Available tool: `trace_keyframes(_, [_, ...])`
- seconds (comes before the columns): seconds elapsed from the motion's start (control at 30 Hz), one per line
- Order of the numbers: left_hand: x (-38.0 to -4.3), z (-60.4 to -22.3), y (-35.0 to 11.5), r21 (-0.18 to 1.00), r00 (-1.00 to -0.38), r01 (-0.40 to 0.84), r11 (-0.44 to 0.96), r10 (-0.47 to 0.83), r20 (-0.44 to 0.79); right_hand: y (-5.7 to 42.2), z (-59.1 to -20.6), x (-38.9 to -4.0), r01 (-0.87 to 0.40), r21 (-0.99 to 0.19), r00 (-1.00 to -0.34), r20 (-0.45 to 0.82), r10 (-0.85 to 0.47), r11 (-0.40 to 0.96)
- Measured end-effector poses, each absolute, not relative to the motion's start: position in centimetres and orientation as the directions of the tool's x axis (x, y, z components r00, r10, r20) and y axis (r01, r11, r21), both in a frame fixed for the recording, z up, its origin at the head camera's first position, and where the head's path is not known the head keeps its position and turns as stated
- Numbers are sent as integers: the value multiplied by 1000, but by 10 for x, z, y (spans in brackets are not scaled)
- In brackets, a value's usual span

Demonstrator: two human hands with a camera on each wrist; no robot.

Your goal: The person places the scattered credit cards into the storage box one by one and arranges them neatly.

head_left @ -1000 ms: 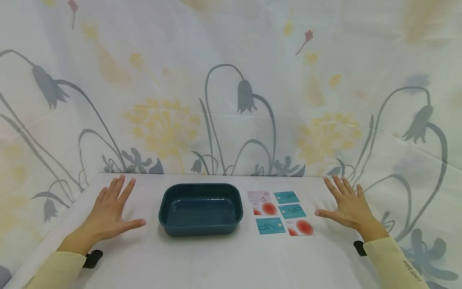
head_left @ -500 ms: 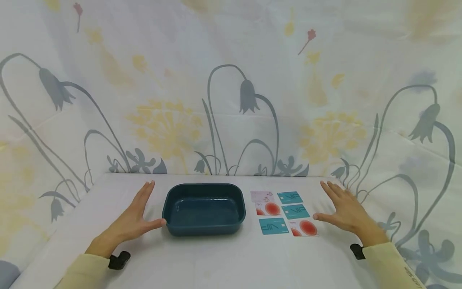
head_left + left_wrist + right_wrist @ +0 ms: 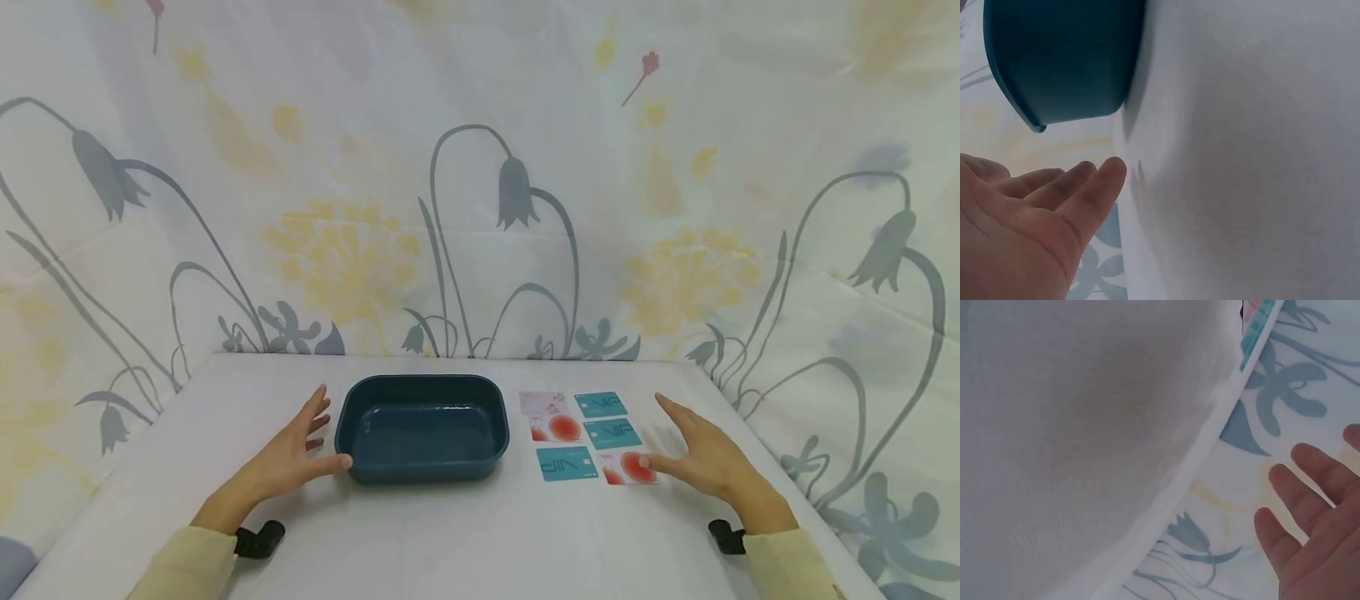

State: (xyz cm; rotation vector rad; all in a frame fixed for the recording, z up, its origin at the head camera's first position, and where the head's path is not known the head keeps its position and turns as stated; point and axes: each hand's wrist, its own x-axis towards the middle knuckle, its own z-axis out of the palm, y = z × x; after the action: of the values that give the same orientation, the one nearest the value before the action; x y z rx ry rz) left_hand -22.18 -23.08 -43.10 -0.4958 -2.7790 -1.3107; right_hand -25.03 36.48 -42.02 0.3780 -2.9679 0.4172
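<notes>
A dark teal rectangular tub [image 3: 422, 471] stands on the white table, left of several flat cards. My left hand [image 3: 288, 458] is just left of the tub, its thumb tip overlapping the tub's near left corner in the head view. In the left wrist view its fingers [image 3: 1094, 190] are extended below the tub's wall [image 3: 1066, 62]. To the right of the cards, my right hand [image 3: 705, 458] holds nothing, fingers extended and thumb overlapping a red-and-white card [image 3: 618, 475]. The other cards are teal VIP cards [image 3: 567, 464], a second red-and-white card [image 3: 555, 428] and a pale pink card [image 3: 543, 402].
The white-covered table [image 3: 450, 542] meets a flower-printed cloth backdrop [image 3: 360, 167] at its far edge. A black wrist strap piece [image 3: 260, 540] sits at the left wrist and a similar one [image 3: 726, 537] at the right.
My left hand has moved right, from well left of the tub to its side, and turned palm inward. My right hand has turned inward and shifted slightly left toward the cards. Tub and cards stay put.
</notes>
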Motion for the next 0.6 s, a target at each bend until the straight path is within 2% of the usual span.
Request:
trace_keyframes(0.17, [-223,-429,-230,815,-951,251,523,292,105,361,-420,-245,-204,-314,-979,75,-190,927])
trace_keyframes(0.37, [-227,-428,-231,859,-937,229,459,342,67,357,-419,-242,-186,-357,-982,50,-180,916])
trace_keyframes(0.6, [-226,-430,-227,891,-925,212,401,378,50,350,-421,-237,-188,-347,-981,24,-192,919])
